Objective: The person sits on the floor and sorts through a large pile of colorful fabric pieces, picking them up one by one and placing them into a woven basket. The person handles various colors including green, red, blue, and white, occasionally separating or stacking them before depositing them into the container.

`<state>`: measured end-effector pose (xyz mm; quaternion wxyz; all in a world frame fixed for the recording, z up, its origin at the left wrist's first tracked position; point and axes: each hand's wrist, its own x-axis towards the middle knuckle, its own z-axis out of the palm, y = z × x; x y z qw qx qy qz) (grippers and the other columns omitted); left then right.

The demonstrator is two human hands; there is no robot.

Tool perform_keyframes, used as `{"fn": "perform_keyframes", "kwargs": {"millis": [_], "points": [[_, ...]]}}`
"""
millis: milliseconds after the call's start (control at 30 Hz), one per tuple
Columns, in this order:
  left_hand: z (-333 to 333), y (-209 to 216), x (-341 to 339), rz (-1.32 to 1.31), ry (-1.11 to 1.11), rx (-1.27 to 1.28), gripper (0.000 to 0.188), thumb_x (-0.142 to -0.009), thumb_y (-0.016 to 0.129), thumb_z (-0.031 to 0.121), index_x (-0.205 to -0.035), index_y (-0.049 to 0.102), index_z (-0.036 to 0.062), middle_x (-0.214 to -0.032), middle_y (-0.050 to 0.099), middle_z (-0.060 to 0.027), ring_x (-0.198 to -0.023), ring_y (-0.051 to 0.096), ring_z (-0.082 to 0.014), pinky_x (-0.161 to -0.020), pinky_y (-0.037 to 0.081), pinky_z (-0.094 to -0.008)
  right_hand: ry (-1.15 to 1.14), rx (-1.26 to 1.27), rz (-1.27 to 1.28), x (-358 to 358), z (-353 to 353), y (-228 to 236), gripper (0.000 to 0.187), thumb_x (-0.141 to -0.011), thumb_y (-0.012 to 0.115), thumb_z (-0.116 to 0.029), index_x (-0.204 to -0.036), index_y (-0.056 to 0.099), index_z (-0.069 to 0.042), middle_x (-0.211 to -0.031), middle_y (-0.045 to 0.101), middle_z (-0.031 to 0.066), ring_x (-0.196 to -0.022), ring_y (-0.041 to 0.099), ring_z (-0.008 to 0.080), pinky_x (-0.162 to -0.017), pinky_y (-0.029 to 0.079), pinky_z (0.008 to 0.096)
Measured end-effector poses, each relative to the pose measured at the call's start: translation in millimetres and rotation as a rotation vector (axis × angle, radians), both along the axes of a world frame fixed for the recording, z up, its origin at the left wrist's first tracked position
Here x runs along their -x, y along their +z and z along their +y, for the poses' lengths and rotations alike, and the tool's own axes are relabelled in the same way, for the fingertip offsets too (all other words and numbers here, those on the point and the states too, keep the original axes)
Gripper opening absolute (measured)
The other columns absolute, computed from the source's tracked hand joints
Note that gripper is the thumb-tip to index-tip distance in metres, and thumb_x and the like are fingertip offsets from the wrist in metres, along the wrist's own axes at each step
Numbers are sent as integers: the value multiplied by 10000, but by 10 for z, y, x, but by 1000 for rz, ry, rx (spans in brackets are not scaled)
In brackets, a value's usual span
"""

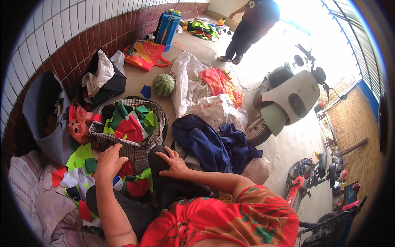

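Observation:
My left hand [109, 161] is held over the near rim of a checkered bag [149, 152], its thumb apart from the fingers and nothing visible in it. Whether it touches the bag I cannot tell. The bag stands wide open, filled with green, red and lime fabric scraps [128, 128]. My right hand [174, 164] rests with spread fingers on my dark-trousered knee [155, 158], just right of the bag. More mixed scraps [80, 178] lie in a loose heap below and left of the bag.
A grey-blue open sack [39, 115] and a red plastic bag [80, 125] stand at left. Navy cloth [205, 142] lies at right, before white sacks [185, 82]. Beyond are a watermelon [163, 85], a parked scooter [288, 96] and a standing person [255, 20].

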<state>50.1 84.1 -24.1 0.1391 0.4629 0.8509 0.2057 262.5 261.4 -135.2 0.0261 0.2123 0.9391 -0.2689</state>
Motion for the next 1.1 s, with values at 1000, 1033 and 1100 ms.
{"fn": "perform_keyframes", "kwargs": {"millis": [1000,1033,1100], "points": [[69,61,-27,-61,10,34,469,-764,688,197,-1168,529,19,-1134,596,-169,-1060,552,-341,-889,433,-410,6,-10,57,16,29,-133,896,-637,766,-437,-1403,316,-324,-1475,198,182,-1317,247,433,-972,367,580],[68,66,-27,-61,8,6,454,-774,680,215,-1158,533,23,-1132,597,-170,-1059,552,-343,-886,432,-413,9,-6,78,24,24,-122,889,-638,768,-429,-1399,322,-324,-1472,205,181,-1314,252,433,-980,363,568],[68,48,-32,-41,18,-48,437,-788,667,230,-1149,537,22,-1116,605,-172,-1050,555,-352,-880,431,-420,-8,26,71,30,-2,-70,895,-620,799,-386,-1392,357,-279,-1454,242,220,-1293,282,454,-1053,311,505]]}}
